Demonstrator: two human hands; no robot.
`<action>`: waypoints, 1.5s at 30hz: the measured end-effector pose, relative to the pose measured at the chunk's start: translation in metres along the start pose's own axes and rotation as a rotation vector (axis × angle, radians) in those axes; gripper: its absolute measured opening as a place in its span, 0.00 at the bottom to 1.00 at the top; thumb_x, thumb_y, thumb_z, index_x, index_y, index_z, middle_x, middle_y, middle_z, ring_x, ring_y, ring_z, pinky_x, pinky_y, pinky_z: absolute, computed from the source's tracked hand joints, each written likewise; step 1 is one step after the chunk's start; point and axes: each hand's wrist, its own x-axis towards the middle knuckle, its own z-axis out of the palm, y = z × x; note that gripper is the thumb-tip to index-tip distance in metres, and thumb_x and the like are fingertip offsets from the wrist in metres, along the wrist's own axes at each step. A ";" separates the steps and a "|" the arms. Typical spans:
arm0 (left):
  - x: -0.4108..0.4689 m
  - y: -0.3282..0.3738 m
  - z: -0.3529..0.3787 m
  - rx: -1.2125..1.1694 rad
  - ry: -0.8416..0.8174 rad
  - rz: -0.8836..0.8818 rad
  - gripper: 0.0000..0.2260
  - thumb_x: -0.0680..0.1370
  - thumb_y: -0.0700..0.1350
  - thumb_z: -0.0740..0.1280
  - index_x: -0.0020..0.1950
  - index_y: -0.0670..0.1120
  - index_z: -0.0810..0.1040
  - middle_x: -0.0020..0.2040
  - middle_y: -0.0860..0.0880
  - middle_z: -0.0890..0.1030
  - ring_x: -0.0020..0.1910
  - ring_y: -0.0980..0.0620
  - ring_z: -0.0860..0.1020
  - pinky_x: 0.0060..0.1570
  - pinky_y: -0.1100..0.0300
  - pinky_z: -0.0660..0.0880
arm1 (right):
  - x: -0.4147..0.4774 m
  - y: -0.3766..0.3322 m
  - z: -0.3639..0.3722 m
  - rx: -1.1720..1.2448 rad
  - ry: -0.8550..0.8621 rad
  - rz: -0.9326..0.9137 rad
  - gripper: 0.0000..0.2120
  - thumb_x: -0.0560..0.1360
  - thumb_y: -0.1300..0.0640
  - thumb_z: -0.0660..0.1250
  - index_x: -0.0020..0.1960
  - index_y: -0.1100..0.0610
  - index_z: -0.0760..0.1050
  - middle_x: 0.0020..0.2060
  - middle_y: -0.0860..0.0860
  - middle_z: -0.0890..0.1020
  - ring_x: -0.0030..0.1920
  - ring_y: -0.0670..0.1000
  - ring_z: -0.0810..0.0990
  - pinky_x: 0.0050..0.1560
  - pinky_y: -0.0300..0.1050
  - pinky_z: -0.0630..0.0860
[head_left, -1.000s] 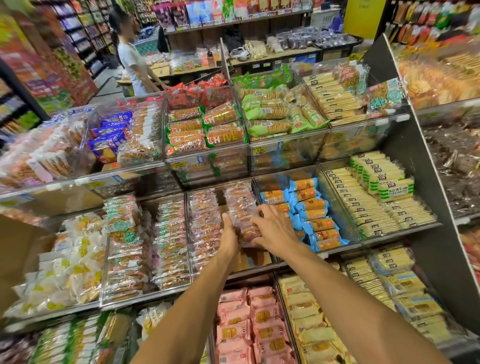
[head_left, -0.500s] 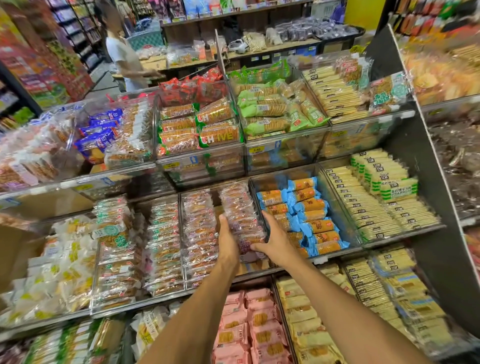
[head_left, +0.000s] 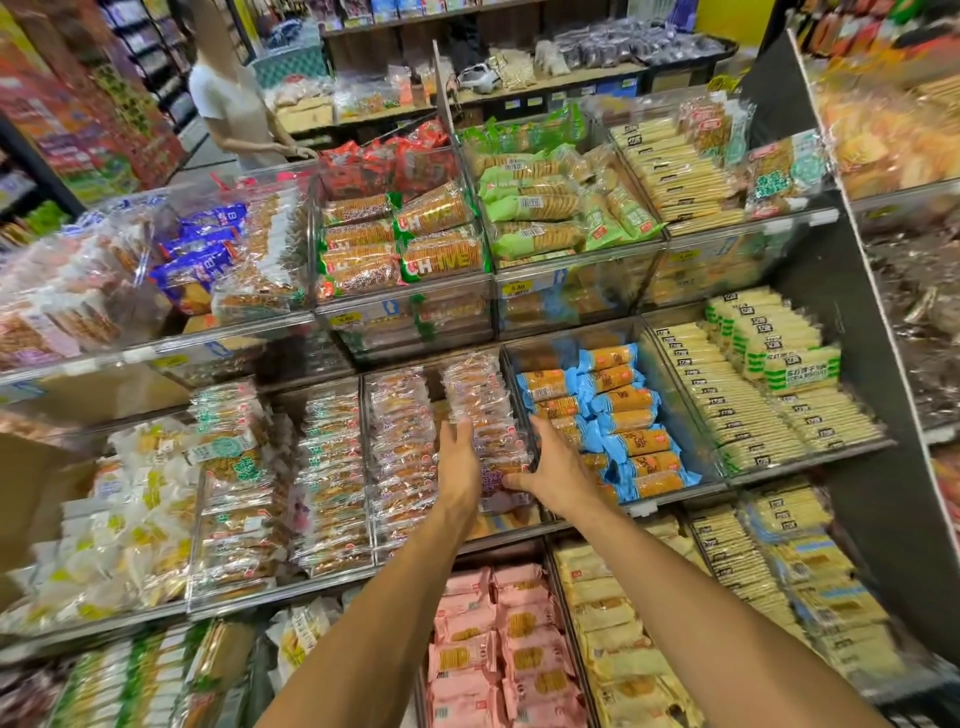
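Squaring the row of clear-wrapped biscuit packets (head_left: 478, 400) calls for even pressure from both sides, and the two hands are placed for that. The left hand (head_left: 460, 470) lies flat against the left flank of the row with its fingers straight and pointing up the shelf, gripping nothing. The right hand (head_left: 556, 467) mirrors it on the right flank, fingers spread and fairly straight, its thumb laid across the front of the lowest packets; it presses rather than clutches. To do this well, I judge the palms should close in together so the packets line up edge to edge. The squeeze should stay gentle, because the biscuits inside probably crack easily and the film is slippery. The thumb at the front can stop the lowest packets from sliding off the sloping bin.

Each packet is a small transparent wrapper with red and purple print, showing golden-brown biscuits inside. They overlap like shingles in one column running up a clear acrylic bin (head_left: 514, 379) on the middle shelf (head_left: 675, 491). A neighbouring row of like packets (head_left: 400, 441) lies just to the left in the same bin, and blue-wrapped cracker packs (head_left: 623, 415) fill the bin to the right.
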 end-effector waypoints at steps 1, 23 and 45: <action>-0.001 0.003 -0.002 0.026 0.012 0.002 0.27 0.88 0.55 0.53 0.86 0.48 0.54 0.83 0.49 0.60 0.81 0.45 0.60 0.78 0.46 0.58 | -0.001 -0.001 -0.001 -0.003 -0.006 0.000 0.51 0.70 0.49 0.82 0.84 0.51 0.56 0.80 0.53 0.66 0.79 0.57 0.66 0.75 0.58 0.68; -0.036 0.110 -0.135 1.488 0.310 0.523 0.24 0.84 0.62 0.55 0.74 0.49 0.70 0.72 0.44 0.74 0.72 0.41 0.71 0.75 0.40 0.65 | -0.003 -0.128 -0.065 -0.570 0.108 -0.368 0.34 0.79 0.32 0.61 0.79 0.49 0.65 0.77 0.54 0.69 0.76 0.59 0.66 0.78 0.58 0.57; -0.274 0.058 -0.511 1.503 0.818 -0.005 0.26 0.81 0.65 0.56 0.72 0.51 0.72 0.64 0.43 0.79 0.65 0.40 0.76 0.66 0.43 0.71 | -0.211 -0.425 0.202 -0.611 -0.151 -1.010 0.30 0.79 0.33 0.61 0.74 0.49 0.71 0.66 0.56 0.78 0.68 0.61 0.74 0.68 0.56 0.68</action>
